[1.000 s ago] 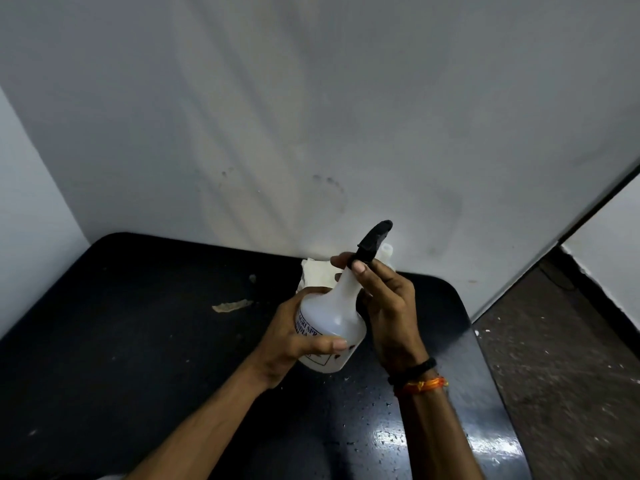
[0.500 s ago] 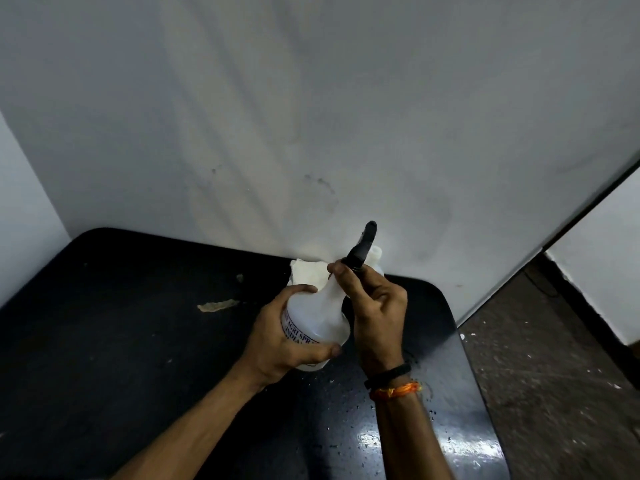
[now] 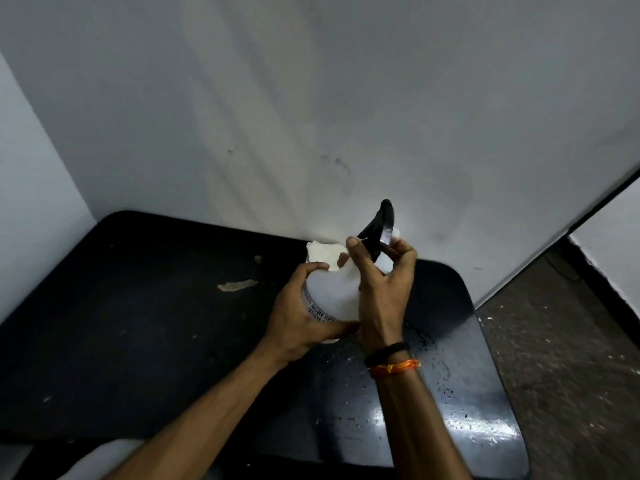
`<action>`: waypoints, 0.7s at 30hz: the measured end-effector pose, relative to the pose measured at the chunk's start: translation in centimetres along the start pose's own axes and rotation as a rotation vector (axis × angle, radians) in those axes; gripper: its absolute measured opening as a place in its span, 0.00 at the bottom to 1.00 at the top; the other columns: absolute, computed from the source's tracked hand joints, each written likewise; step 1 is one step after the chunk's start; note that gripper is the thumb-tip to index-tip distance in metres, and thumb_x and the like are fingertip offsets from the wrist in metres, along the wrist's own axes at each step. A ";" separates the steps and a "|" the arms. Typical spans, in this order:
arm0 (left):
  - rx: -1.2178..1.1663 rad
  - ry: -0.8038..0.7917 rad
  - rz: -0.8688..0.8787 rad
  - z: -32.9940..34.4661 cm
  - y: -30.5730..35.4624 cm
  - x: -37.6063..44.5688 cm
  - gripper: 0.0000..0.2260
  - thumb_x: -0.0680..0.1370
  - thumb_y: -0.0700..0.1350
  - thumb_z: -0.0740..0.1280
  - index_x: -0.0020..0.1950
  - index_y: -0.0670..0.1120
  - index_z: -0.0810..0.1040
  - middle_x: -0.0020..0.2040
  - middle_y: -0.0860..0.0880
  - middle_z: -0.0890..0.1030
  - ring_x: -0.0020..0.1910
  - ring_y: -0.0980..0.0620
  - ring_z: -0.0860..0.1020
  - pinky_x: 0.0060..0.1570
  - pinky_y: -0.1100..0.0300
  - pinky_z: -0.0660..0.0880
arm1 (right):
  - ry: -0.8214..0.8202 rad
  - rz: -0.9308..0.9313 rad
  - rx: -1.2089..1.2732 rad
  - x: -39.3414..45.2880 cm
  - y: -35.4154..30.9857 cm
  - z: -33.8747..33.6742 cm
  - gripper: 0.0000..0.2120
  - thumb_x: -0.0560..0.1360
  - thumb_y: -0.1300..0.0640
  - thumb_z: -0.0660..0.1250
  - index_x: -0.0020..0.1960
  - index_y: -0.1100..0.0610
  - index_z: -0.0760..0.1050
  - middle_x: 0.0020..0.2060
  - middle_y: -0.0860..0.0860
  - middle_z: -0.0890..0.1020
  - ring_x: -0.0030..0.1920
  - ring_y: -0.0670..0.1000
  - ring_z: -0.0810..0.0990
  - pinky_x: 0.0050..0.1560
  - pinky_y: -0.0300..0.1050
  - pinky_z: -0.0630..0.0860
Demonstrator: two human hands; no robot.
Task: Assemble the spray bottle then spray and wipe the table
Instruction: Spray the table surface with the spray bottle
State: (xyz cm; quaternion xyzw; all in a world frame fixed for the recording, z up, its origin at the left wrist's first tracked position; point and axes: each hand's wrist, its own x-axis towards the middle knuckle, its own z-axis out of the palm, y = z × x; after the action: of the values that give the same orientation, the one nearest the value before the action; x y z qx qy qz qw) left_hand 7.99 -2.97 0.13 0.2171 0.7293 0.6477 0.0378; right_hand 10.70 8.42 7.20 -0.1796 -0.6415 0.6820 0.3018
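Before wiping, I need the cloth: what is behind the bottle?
A crumpled white cloth lies behind the bottle, against the wall. Bottle and left hand cover its lower part.

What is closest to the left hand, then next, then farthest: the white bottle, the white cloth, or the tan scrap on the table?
1. White bottle: held in the left hand.
2. White cloth: just behind the bottle, by the wall.
3. Tan scrap: farther left on the black table.

My left hand (image 3: pixel 298 313) wraps the white bottle (image 3: pixel 334 294) above the black table (image 3: pixel 138 323); my right hand (image 3: pixel 382 289) pinches the black spray head (image 3: pixel 379 226) atop the bottle, a white cloth (image 3: pixel 323 254) just behind it.
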 end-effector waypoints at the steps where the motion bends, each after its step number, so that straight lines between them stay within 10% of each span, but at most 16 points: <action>1: -0.001 -0.011 0.002 0.1 0.0 0.0 0.40 0.56 0.58 0.83 0.63 0.64 0.68 0.58 0.67 0.76 0.60 0.68 0.76 0.50 0.76 0.75 | -0.031 -0.006 0.048 0.1 -0.1 -0.1 0.22 0.70 0.49 0.76 0.60 0.46 0.72 0.49 0.52 0.85 0.46 0.58 0.87 0.53 0.63 0.82; 7: 0.083 -0.059 0.020 0.6 -0.5 -0.7 0.42 0.57 0.57 0.83 0.65 0.67 0.64 0.60 0.78 0.70 0.62 0.76 0.70 0.52 0.83 0.68 | 0.026 0.048 0.222 0.0 0.2 0.0 0.14 0.77 0.64 0.71 0.61 0.63 0.76 0.56 0.66 0.80 0.41 0.61 0.82 0.38 0.48 0.82; 12: 0.266 -0.105 0.025 1.0 -1.7 -1.0 0.48 0.59 0.60 0.83 0.72 0.61 0.59 0.62 0.72 0.65 0.63 0.81 0.63 0.54 0.86 0.64 | 0.135 -0.071 0.122 -0.4 0.5 -0.2 0.06 0.76 0.57 0.73 0.53 0.52 0.82 0.43 0.47 0.84 0.25 0.49 0.77 0.31 0.44 0.76; 15: 0.442 -0.305 0.057 -0.8 -2.6 -1.0 0.55 0.59 0.68 0.80 0.78 0.57 0.54 0.74 0.59 0.62 0.70 0.67 0.63 0.68 0.70 0.63 | 0.082 -0.165 0.025 -0.6 0.1 -0.5 0.15 0.78 0.58 0.71 0.50 0.36 0.81 0.44 0.44 0.85 0.24 0.49 0.75 0.28 0.42 0.75; 21: 0.986 -0.461 0.003 -6.7 -6.9 -1.6 0.53 0.67 0.72 0.70 0.82 0.50 0.50 0.81 0.47 0.54 0.80 0.47 0.53 0.79 0.50 0.46 | -0.079 -0.060 0.037 -0.7 1.0 -1.4 0.10 0.78 0.59 0.71 0.53 0.45 0.83 0.47 0.60 0.86 0.22 0.48 0.72 0.24 0.40 0.72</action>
State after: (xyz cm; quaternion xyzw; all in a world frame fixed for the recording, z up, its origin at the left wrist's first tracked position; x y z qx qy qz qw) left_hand 5.35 -10.19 -5.80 0.3467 0.9191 0.1644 0.0894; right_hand 11.96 9.08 5.93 -0.1277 -0.6453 0.6910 0.2998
